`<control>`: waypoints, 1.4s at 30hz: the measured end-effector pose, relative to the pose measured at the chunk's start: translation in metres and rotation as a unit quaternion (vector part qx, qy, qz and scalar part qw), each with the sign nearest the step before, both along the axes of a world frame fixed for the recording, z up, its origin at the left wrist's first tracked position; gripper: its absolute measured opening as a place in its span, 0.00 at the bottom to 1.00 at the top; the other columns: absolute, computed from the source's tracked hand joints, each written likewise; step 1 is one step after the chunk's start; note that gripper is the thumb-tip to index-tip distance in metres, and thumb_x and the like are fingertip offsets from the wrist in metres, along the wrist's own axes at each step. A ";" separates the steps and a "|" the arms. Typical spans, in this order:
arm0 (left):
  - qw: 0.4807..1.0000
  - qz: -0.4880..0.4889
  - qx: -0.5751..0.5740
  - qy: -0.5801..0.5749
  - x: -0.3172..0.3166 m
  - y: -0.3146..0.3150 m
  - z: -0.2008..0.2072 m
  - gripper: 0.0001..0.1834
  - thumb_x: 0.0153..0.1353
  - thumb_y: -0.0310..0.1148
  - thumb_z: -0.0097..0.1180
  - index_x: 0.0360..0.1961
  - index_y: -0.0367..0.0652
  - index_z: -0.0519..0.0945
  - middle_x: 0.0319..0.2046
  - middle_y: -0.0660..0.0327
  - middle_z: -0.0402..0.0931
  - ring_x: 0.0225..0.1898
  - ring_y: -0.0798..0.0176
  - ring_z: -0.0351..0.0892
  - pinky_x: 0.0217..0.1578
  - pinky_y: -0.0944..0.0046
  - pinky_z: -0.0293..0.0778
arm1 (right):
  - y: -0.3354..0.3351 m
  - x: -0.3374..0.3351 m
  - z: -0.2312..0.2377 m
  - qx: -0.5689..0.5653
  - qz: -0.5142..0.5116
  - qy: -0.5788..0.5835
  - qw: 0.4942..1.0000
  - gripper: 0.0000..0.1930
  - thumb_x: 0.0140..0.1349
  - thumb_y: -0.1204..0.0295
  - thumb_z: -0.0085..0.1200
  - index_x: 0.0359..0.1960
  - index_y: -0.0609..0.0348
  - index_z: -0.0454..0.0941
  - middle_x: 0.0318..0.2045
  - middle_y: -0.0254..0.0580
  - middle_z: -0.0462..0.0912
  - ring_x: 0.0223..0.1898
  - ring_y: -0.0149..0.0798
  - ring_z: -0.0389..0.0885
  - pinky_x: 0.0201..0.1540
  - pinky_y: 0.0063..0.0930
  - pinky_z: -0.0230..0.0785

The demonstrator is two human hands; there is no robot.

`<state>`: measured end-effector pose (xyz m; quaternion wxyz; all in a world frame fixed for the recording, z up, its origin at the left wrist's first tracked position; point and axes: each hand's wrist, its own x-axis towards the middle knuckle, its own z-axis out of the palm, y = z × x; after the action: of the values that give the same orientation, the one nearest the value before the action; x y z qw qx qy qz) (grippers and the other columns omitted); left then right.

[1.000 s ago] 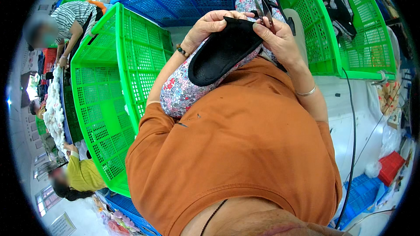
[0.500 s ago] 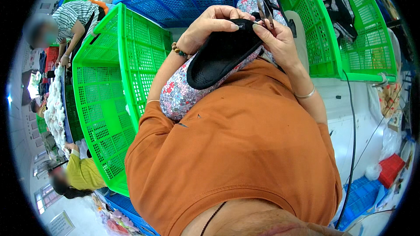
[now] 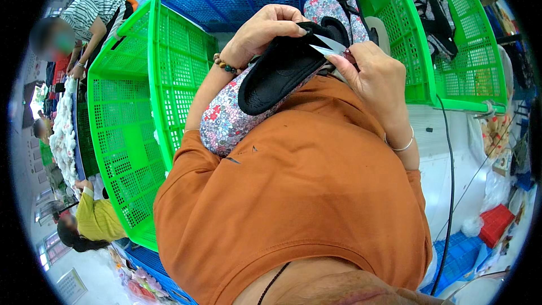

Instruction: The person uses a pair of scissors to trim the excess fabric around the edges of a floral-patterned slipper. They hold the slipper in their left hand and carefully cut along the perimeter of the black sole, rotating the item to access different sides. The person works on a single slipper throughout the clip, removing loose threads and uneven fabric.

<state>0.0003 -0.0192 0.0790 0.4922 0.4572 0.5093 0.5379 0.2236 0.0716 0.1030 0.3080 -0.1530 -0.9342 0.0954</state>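
A slipper with a black insole (image 3: 276,76) and flowered fabric (image 3: 217,127) lies slantwise against my belly, its far end raised. My left hand (image 3: 262,34) is closed on that far end, thumb on the black rim. In my right hand (image 3: 375,73) is a pair of scissors (image 3: 330,45), dark red at the handle, with the blades spread and their tips at the black edge beside my left thumb. The fingers around the handle are partly hidden. Just beyond my hands sits more flowered footwear (image 3: 326,7) with black inside.
A blue crate (image 3: 254,0) stands ahead, holding dark and patterned pieces. Green crates flank me at left (image 3: 155,79) and right (image 3: 420,51); the right one contains black and flowered pieces. A black cable (image 3: 451,164) hangs at right. Two people work at far left beside white fluffy material (image 3: 65,135).
The scissors have swung from pointing away to lying across the slipper's far edge, blades now spread. My right hand has let go of the rim and turned; my left still grips the slipper.
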 end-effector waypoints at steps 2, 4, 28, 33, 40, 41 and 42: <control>0.999 -0.009 -0.031 0.002 -0.001 0.000 0.000 0.05 0.50 0.29 0.59 0.24 0.41 0.76 0.29 0.64 0.77 0.31 0.74 0.73 0.37 0.75 0.68 | -0.002 0.000 -0.001 0.028 -0.019 -0.027 0.999 0.21 0.57 0.49 0.52 0.18 0.53 0.71 0.17 0.36 0.73 0.17 0.38 0.74 0.16 0.29 0.63; 0.997 -0.019 -0.075 0.010 -0.004 0.000 0.000 0.04 0.48 0.28 0.58 0.23 0.42 0.75 0.36 0.61 0.79 0.37 0.72 0.73 0.45 0.73 0.66 | -0.004 -0.002 -0.002 0.048 -0.045 -0.047 0.997 0.21 0.57 0.49 0.51 0.18 0.53 0.72 0.17 0.35 0.73 0.17 0.38 0.74 0.15 0.28 0.64; 0.989 -0.034 -0.057 -0.133 -0.003 -0.004 -0.022 0.05 0.50 0.30 0.58 0.28 0.40 0.78 0.26 0.66 0.76 0.29 0.76 0.72 0.36 0.77 0.67 | -0.023 -0.004 -0.009 0.059 -0.126 -0.083 0.987 0.20 0.59 0.51 0.50 0.18 0.53 0.72 0.17 0.37 0.74 0.16 0.37 0.76 0.15 0.28 0.64; 0.987 -0.045 -0.051 -0.148 0.001 -0.004 -0.022 0.06 0.51 0.28 0.54 0.30 0.37 0.75 0.26 0.65 0.76 0.26 0.76 0.72 0.31 0.77 0.70 | -0.023 -0.005 -0.009 0.065 -0.117 -0.082 0.988 0.20 0.59 0.51 0.50 0.19 0.53 0.72 0.18 0.37 0.74 0.17 0.37 0.76 0.15 0.28 0.64; 0.978 -0.066 -0.051 -0.193 0.003 -0.006 -0.018 0.06 0.50 0.28 0.55 0.30 0.37 0.77 0.28 0.64 0.78 0.29 0.75 0.75 0.36 0.77 0.71 | -0.020 -0.007 -0.012 0.060 -0.108 -0.068 0.990 0.19 0.60 0.53 0.50 0.19 0.53 0.72 0.18 0.37 0.74 0.17 0.37 0.76 0.16 0.28 0.65; 0.978 -0.063 -0.048 -0.191 0.003 -0.006 -0.019 0.07 0.50 0.28 0.55 0.30 0.37 0.77 0.27 0.64 0.77 0.29 0.74 0.75 0.35 0.77 0.71 | -0.019 -0.007 -0.013 0.063 -0.104 -0.066 0.990 0.19 0.60 0.53 0.50 0.20 0.53 0.72 0.18 0.37 0.74 0.18 0.37 0.76 0.16 0.28 0.65; 0.979 -0.060 -0.045 -0.188 0.003 -0.006 -0.020 0.08 0.49 0.28 0.54 0.30 0.36 0.76 0.27 0.64 0.77 0.28 0.74 0.75 0.34 0.77 0.71 | -0.019 -0.007 -0.015 0.065 -0.100 -0.064 0.991 0.19 0.60 0.53 0.50 0.20 0.53 0.71 0.19 0.37 0.74 0.18 0.37 0.76 0.16 0.28 0.65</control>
<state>0.0034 -0.0252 0.0590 0.6302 0.3553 0.4031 0.5605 0.2169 0.0529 0.0881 0.2653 -0.2307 -0.9361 -0.0070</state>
